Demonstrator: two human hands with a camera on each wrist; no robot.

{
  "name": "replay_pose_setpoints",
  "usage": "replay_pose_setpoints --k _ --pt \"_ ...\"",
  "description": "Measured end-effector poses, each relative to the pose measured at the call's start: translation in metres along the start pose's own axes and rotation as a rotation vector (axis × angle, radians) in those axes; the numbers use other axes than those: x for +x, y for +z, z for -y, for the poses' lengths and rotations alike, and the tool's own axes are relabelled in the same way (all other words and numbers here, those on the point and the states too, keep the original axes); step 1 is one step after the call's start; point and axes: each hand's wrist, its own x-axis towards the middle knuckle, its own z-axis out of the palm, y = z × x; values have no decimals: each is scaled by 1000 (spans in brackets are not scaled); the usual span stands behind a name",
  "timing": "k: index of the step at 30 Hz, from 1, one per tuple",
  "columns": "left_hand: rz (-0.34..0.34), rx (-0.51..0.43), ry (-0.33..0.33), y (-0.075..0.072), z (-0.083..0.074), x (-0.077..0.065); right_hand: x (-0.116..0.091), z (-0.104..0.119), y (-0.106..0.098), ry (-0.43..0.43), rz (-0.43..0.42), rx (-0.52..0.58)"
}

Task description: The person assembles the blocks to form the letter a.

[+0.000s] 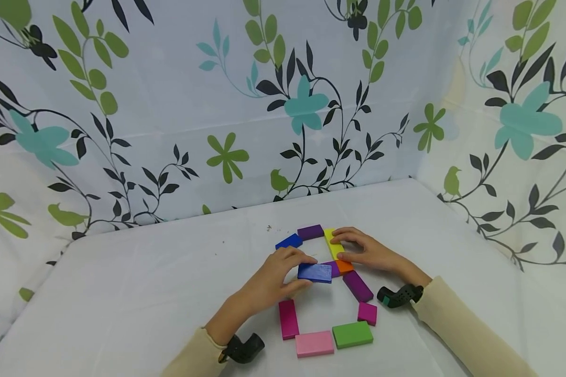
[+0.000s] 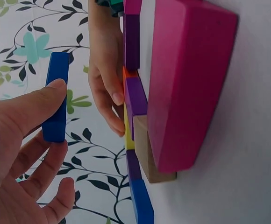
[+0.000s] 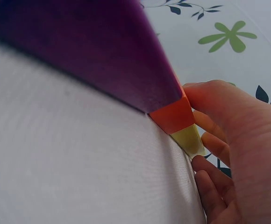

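Note:
My left hand [image 1: 274, 275] pinches a blue block [image 1: 315, 273] between thumb and fingertips. In the left wrist view this blue block [image 2: 56, 100] is held up off the table. My right hand [image 1: 365, 250] rests along the outer side of a yellow block [image 1: 333, 245]. Its thumb touches near an orange block [image 1: 344, 267], while the other fingers lie by the yellow one, as the right wrist view also shows. A purple block [image 1: 331, 268] meets the orange block on its left. One tan block [image 2: 147, 154] appears in the left wrist view but is hidden by my left hand from above.
Blocks form a two-loop outline on the white table [image 1: 170, 293]. Around the upper loop lie a blue block [image 1: 289, 241] and a purple block [image 1: 310, 232]. Magenta [image 1: 289, 319], pink [image 1: 314, 344] and green [image 1: 352, 334] blocks edge the lower one. A patterned cloth [image 1: 170, 104] hangs behind.

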Motion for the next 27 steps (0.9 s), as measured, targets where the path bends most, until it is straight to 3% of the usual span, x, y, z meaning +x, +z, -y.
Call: replay_pose_setpoints --k 18,27 --pt "138 46 14 14 -25 12 1 -2 0 -30 6 11" --pt "171 80 101 25 -37 18 0 -2 0 -56 5 23"
